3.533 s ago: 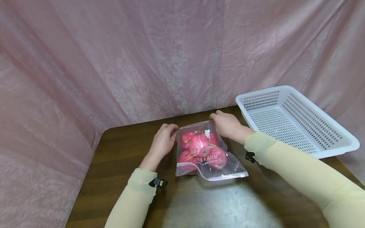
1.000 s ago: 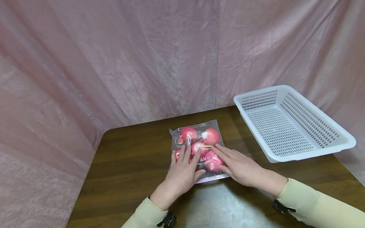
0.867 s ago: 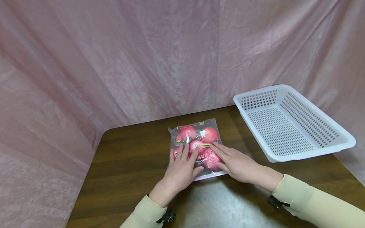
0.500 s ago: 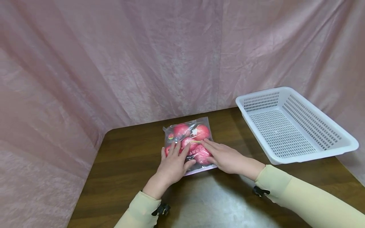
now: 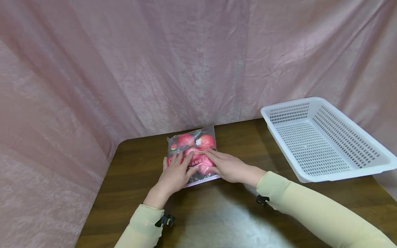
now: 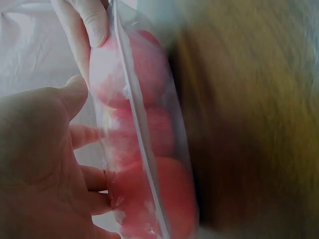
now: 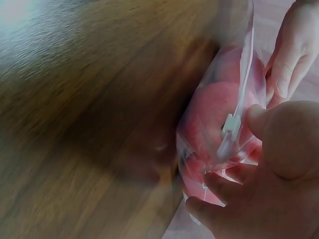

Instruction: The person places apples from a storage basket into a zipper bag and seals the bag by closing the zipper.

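Observation:
A clear zip bag [image 5: 207, 131] holding several apples [image 5: 186, 140] lies on the table, its zip edge toward the person. My left hand [image 5: 175, 174] rests on the bag's near left part, fingers spread and nearly straight. Across the near right part lies my right hand [image 5: 229, 167], its fingers extended over an apple. In the left wrist view the zip strip [image 6: 137, 109] runs along the bag's near side, apples bulging behind it. The right wrist view shows the white zip slider [image 7: 231, 124] close to my right thumb. Both palms hide part of the bag.
A white perforated basket [image 5: 283, 151] stands at the right, with no contents visible. The dark wooden table [image 5: 136, 175] ends at a pink curtain [image 5: 192, 69] behind and to the left.
Earlier both hands gripped the bag's far corners; then they came to lie flat on it. Over the last second the bag has slid left under both hands. The basket stays in place.

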`<state>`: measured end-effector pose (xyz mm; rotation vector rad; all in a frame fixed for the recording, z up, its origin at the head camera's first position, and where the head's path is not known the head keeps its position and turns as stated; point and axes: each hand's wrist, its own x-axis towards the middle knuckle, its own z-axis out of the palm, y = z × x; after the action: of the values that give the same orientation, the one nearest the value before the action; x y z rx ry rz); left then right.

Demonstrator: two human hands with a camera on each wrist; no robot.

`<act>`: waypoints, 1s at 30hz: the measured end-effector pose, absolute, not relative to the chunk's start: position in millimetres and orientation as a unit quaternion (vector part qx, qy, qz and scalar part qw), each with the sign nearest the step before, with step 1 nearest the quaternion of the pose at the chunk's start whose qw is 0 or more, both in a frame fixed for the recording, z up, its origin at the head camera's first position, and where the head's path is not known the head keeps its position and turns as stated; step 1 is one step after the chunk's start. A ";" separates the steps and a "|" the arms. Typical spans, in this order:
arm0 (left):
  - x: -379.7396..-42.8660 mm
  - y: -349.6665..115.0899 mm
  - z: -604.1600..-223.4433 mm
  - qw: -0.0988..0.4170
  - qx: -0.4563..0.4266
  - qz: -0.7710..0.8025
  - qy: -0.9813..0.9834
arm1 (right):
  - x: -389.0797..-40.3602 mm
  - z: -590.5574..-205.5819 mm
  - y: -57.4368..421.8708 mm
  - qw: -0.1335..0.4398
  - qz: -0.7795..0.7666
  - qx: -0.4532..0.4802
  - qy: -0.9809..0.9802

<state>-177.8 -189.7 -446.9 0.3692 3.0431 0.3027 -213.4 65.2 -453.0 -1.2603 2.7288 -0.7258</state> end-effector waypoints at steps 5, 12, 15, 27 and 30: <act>-186.2 -194.5 -439.0 0.001 0.110 0.103 0.989 | -210.0 -452.7 63.0 0.016 -0.214 -0.420 0.882; -196.6 -170.3 -434.4 -0.008 0.113 0.086 0.990 | -204.3 -446.3 76.5 0.010 -0.179 -0.381 0.907; -200.7 -160.1 -437.1 0.013 0.102 0.078 0.992 | -207.0 -450.1 82.2 0.012 -0.157 -0.358 0.920; -208.2 -151.1 -447.6 0.056 0.074 0.078 0.993 | -215.7 -465.5 88.8 0.008 -0.148 -0.324 0.934; -209.0 -153.9 -448.7 0.050 0.070 0.074 0.994 | -216.2 -464.0 82.9 0.022 -0.158 -0.337 0.928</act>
<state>-209.0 -153.9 -448.7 0.2124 3.0259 0.2243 -216.2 82.9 -464.0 -1.0451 2.8739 -0.4906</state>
